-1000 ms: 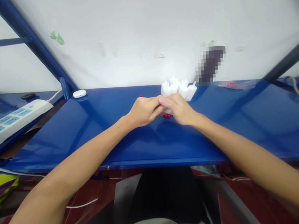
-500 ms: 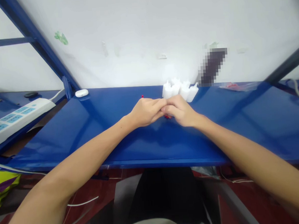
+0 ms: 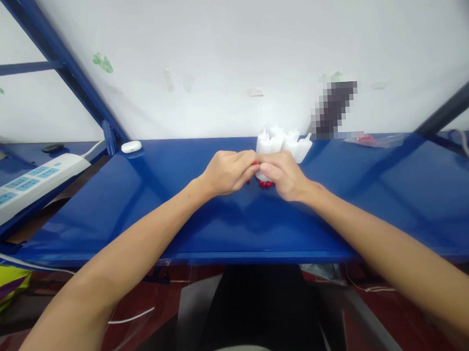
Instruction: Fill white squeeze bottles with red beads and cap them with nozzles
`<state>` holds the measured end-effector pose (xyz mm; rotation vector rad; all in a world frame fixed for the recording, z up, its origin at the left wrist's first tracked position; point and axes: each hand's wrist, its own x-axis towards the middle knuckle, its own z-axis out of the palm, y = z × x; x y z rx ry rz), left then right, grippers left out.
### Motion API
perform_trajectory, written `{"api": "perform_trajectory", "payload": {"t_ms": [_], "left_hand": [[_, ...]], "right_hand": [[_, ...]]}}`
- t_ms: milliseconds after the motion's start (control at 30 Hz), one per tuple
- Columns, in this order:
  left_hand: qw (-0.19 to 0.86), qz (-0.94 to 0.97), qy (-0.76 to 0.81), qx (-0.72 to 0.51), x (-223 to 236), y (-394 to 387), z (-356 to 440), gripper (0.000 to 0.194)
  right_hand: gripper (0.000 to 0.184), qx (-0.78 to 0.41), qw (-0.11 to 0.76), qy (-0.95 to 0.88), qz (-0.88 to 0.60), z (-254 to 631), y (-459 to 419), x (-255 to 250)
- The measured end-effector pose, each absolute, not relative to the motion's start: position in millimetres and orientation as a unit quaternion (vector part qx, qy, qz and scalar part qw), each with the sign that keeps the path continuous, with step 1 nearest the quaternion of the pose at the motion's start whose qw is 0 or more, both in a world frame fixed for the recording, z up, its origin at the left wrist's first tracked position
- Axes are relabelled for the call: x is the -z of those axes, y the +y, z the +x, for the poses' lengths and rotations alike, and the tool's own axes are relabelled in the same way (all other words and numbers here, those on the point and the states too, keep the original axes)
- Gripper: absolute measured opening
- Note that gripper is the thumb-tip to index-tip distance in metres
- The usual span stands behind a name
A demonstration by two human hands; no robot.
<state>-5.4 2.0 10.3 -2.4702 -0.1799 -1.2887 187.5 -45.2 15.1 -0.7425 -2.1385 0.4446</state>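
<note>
My left hand (image 3: 229,171) and my right hand (image 3: 284,175) meet over the table, fingers closed and touching. A small red piece (image 3: 255,163) shows at the fingertips of my left hand. Just below the fingers, partly covered by my right hand, is a white rounded thing (image 3: 261,177); its full shape is hidden. What my right hand grips is hidden as well. Small round red pieces (image 3: 266,185) lie on the table under the hands. Right behind my hands stand several small white plastic bottles (image 3: 299,149) with thin pointed tips.
The blue table (image 3: 221,228) runs along a white wall. A white earbud case (image 3: 131,147) lies at its back left, and a clear bag with red pieces (image 3: 368,139) at its back right. A white power strip (image 3: 34,186) is beyond the blue post on the left.
My fingers have shifted a little, so the red piece between them, the white thing and the red pieces below now show more. The camera view has moved slightly.
</note>
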Motion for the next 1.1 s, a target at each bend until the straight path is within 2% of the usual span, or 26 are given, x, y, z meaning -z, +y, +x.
{"api": "perform_trajectory", "payload": {"t_ms": [200, 333, 467, 600, 800, 933, 1100], "left_hand": [[0.018, -0.774, -0.223, 0.593, -15, 15, -19, 0.042], [-0.033, -0.751, -0.300, 0.588, -8, 36, -30, 0.047], [-0.071, -0.763, -0.350, 0.539, 4, 53, -41, 0.042], [-0.086, -0.783, -0.398, 0.470, 9, 58, -46, 0.037], [-0.097, -0.817, -0.449, 0.349, 13, 60, -46, 0.040], [-0.060, -0.799, -0.446, 0.400, 10, 59, -44, 0.042], [0.014, -0.807, -0.303, 0.508, 1, 40, -32, 0.039]], "right_hand": [[0.049, -0.150, 0.448, -0.796, -0.379, 188, -44, -16], [0.038, -0.166, 0.468, -0.773, -0.395, 187, -45, -18], [0.027, -0.182, 0.459, -0.772, -0.399, 186, -47, -21], [0.020, -0.185, 0.436, -0.778, -0.412, 188, -45, -22], [0.026, -0.135, 0.401, -0.798, -0.429, 190, -39, -20], [0.032, -0.088, 0.340, -0.813, -0.465, 188, -37, -22], [0.029, -0.151, 0.316, -0.787, -0.509, 186, -37, -22]]}}
